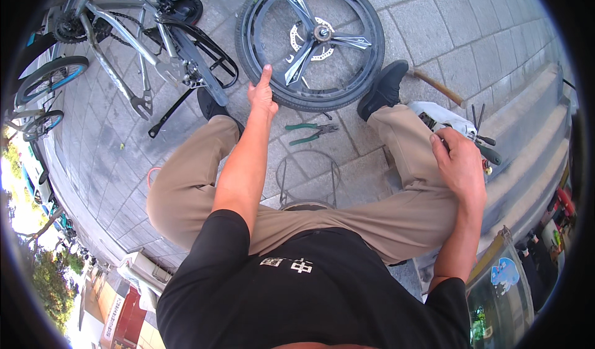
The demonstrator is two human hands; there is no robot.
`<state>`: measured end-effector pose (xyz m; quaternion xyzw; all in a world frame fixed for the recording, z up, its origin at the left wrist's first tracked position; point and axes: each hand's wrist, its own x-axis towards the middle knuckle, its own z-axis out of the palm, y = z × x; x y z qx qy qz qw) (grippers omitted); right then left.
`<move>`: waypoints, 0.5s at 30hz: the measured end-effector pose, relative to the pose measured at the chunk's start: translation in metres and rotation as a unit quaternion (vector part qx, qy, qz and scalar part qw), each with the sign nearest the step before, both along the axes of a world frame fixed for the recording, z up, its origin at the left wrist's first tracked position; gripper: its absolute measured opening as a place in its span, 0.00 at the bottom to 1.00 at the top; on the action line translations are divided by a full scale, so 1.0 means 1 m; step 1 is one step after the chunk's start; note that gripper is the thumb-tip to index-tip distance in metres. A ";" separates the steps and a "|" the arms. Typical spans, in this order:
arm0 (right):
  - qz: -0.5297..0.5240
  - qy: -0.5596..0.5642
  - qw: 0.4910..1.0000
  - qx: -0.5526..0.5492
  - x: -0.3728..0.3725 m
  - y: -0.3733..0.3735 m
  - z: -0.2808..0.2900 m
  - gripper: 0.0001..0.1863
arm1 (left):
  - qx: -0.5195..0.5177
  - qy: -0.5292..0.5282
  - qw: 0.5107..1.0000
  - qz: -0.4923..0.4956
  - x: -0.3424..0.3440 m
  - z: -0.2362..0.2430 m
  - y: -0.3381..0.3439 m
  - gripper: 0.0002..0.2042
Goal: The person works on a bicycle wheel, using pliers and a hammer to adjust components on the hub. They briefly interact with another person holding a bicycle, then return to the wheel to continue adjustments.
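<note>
A black bicycle wheel [370, 14] with three broad spokes and a toothed brake disc at its hub lies in front of me. My left hand [263, 98] grips its tyre at the near left edge, thumb on top and fingers hidden underneath. Over my right knee hovers my right hand [458, 163], its fingers curled in; whatever they may hold is hidden. Beside that hand is a pale bag [434, 112] with tools, among them a dark-handled screwdriver [489, 154]. Green-handled pliers [313, 132] rest on the paving between my feet.
A silver bicycle frame [114, 33] with a black saddle [180, 5] lies at the far left. A wooden-handled tool [439, 87] is beyond my right shoe. Stone steps [527, 138] rise on the right, and a glass-sided case [505, 287] stands at the near right.
</note>
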<state>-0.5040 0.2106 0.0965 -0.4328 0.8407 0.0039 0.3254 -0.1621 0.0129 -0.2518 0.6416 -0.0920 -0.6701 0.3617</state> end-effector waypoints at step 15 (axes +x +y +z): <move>0.016 0.003 1.000 0.004 -0.006 -0.003 0.008 0.13 | -0.139 0.144 0.980 0.000 -0.057 0.079 -0.134 0.24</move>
